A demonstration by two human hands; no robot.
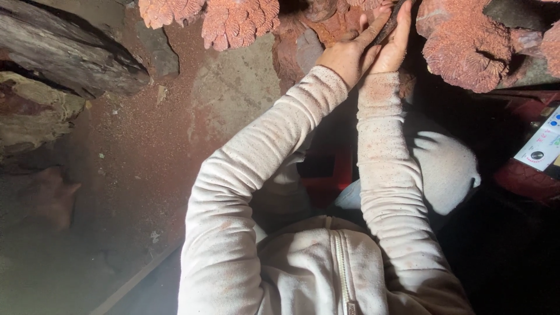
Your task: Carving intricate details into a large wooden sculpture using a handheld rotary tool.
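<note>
Up top — both hands, L hand (349, 57) & R hand (392, 46), fingers closed round dark tool (389, 24).

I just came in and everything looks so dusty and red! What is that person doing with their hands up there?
A person in a dusty cream zip-up jacket reaches both arms forward. The left hand and right hand are pressed together around a thin dark tool, held against a reddish carved wooden piece with ruffled, petal-like shapes. Fine red dust covers the sleeves and the concrete floor. A rough dark log lies off to one side.
</note>
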